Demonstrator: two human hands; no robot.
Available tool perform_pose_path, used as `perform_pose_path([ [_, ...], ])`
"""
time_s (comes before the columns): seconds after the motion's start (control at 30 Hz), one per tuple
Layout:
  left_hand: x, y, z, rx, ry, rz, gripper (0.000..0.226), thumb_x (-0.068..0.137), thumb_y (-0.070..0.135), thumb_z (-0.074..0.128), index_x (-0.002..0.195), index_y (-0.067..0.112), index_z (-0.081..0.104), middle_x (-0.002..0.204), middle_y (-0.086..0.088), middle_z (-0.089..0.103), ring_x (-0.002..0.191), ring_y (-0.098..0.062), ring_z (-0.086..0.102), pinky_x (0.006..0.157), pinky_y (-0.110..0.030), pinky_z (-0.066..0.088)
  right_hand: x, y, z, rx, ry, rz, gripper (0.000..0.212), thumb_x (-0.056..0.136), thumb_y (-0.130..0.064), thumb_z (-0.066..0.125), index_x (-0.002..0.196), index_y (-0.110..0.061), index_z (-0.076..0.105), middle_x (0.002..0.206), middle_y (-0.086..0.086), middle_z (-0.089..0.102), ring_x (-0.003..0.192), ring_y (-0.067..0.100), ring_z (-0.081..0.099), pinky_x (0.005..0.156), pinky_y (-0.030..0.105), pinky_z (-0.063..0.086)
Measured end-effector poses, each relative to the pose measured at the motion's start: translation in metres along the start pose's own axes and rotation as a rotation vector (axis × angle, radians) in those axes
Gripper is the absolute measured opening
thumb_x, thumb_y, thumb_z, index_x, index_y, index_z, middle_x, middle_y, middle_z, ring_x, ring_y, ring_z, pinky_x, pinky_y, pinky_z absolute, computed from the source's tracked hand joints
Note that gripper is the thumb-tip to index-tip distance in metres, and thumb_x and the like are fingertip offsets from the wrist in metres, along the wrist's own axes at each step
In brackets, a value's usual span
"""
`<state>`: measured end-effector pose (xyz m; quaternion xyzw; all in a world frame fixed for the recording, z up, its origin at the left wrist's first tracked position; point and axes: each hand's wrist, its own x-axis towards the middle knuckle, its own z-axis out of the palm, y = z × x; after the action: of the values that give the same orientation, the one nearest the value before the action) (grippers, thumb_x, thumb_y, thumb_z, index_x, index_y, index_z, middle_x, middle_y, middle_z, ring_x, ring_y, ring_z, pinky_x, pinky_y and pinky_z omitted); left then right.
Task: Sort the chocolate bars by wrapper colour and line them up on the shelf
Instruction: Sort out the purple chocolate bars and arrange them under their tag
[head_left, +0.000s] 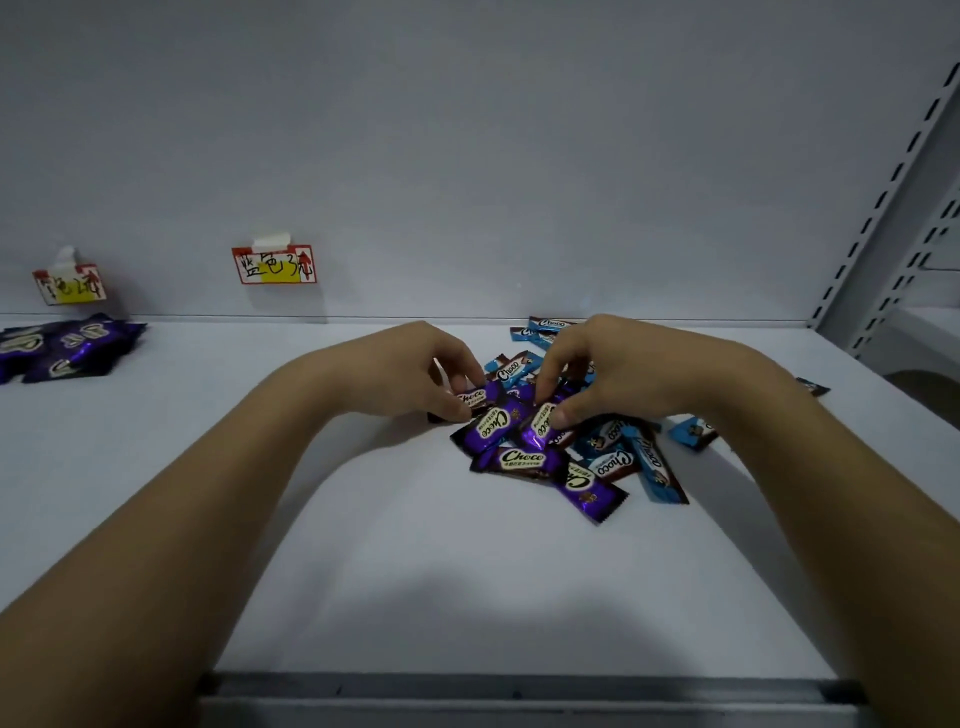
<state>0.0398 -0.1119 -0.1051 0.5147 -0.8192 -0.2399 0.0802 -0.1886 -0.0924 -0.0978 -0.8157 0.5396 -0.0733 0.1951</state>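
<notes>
Purple bars (519, 441) are lying mixed with blue ones (613, 457) mid-shelf (363, 571) in my head view, left hand (415, 371) and right hand (597, 374) each pinching a purple bar, risking dragging a blue neighbour along.

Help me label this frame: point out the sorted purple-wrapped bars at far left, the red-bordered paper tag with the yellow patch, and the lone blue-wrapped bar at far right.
Sorted purple-wrapped bars (67, 345): head view, middle of the group.
Red-bordered paper tag with yellow patch (274, 266): head view, centre of the tag.
Lone blue-wrapped bar (691, 432): head view, middle of its wrapper.
</notes>
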Motion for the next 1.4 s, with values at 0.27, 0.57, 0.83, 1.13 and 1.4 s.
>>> perform_pose_path([
  [0.27,-0.009,0.002,-0.008,-0.340,0.160,0.022,0.010,0.084,0.015,0.075,0.092,0.012,0.070,0.087,-0.008,0.073,0.076,-0.015,0.066,0.058,-0.016,0.049,-0.010,0.002,-0.012,0.233,0.146,-0.058,0.020,0.083,-0.022,0.075,0.100,-0.032,0.070,0.094,-0.005,0.068,0.085,0.008,0.065,0.073,0.021,0.054],
  [0.57,-0.013,0.021,0.005,-0.320,-0.042,0.051,0.013,0.078,0.018,0.080,0.089,0.013,0.074,0.079,0.000,0.073,0.070,-0.008,0.065,0.065,-0.020,0.051,-0.011,0.007,-0.012,0.333,0.120,0.043,0.007,0.088,-0.018,0.069,0.094,-0.021,0.070,0.093,0.005,0.074,0.091,0.018,0.069,0.080,0.025,0.052],
  [0.83,-0.009,0.018,0.010,-0.186,-0.048,0.056,0.025,0.077,0.030,0.081,0.099,0.029,0.069,0.090,0.007,0.071,0.066,0.002,0.057,0.064,-0.018,0.042,-0.014,0.005,-0.014,0.413,0.097,0.083,0.008,0.090,-0.013,0.065,0.096,-0.018,0.066,0.095,0.003,0.073,0.089,0.014,0.070,0.075,0.022,0.056],
  [1.13,-0.007,0.006,-0.007,-0.342,0.146,0.036,0.009,0.085,0.023,0.073,0.094,0.022,0.071,0.082,0.008,0.069,0.074,-0.007,0.061,0.057,-0.013,0.045,-0.017,-0.004,-0.012,0.470,0.003,0.056,0.014,0.089,-0.010,0.067,0.100,-0.018,0.071,0.095,0.001,0.075,0.092,0.014,0.071,0.087,0.032,0.057],
  [1.4,-0.006,-0.006,-0.011,-0.515,0.296,-0.034,0.016,0.097,0.030,0.056,0.112,0.022,0.057,0.088,-0.001,0.074,0.071,-0.019,0.071,0.052,-0.023,0.054,-0.018,-0.032,0.002,0.267,-0.241,-0.062,0.010,0.085,-0.022,0.074,0.094,-0.023,0.074,0.087,-0.006,0.075,0.083,0.007,0.070,0.086,0.027,0.055],
])
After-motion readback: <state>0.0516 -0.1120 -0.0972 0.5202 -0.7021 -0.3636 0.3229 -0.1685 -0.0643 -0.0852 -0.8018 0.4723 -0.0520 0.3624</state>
